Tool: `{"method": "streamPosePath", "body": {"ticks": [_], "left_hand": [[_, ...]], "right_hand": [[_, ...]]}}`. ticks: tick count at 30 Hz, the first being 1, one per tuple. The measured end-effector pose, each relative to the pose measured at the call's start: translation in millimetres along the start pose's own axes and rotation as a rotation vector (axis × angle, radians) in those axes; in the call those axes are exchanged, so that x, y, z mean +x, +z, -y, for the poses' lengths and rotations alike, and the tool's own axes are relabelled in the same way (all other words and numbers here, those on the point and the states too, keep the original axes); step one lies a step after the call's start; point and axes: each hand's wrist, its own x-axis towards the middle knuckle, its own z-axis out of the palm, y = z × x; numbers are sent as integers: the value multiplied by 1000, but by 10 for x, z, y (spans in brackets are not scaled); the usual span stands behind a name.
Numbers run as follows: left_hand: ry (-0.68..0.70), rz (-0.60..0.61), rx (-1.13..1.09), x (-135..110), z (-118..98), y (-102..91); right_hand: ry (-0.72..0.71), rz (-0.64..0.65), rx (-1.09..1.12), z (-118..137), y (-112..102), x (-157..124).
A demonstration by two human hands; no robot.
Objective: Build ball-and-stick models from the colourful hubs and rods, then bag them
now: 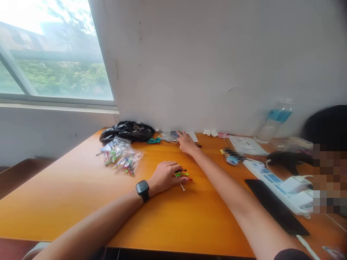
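Note:
My left hand [166, 174], with a black watch on the wrist, is closed around several small plastic arrows [183, 174]. Black, green, red and white ends stick out past the thumb and fingers, just above the table. My right hand [187, 142] reaches to the back of the table, its fingers apart over a clear plastic packet [168, 136]. Whether the fingertips touch the packet is too small to tell. To the left of my hands lie clear bags of colourful plastic pieces [128, 162].
A black plastic bag [127, 131] and a small green wrapper [154, 141] lie along the wall. On the right are a white power strip [271, 182], a dark phone-like slab [276, 206], a tilted clear bottle [275, 121] and cables. Another person sits at the right edge.

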Motion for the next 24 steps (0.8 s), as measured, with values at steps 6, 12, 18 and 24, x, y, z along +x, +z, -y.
{"method": "streamPosePath", "body": {"ticks": [6,12,18,24], "left_hand": [[42,29,-65,2,18,8],[16,-85,-74,-8,-74,-180],[-43,-441,53,206,43,-698],[-38,-34,-65,590,310,-1099]], "right_hand": [[81,18,39,75,119,429],[48,-117,177,87,-189,383],[-100,-20,638,54,-801,-62],[-244,238,1115,258,-1208,-459]]}}
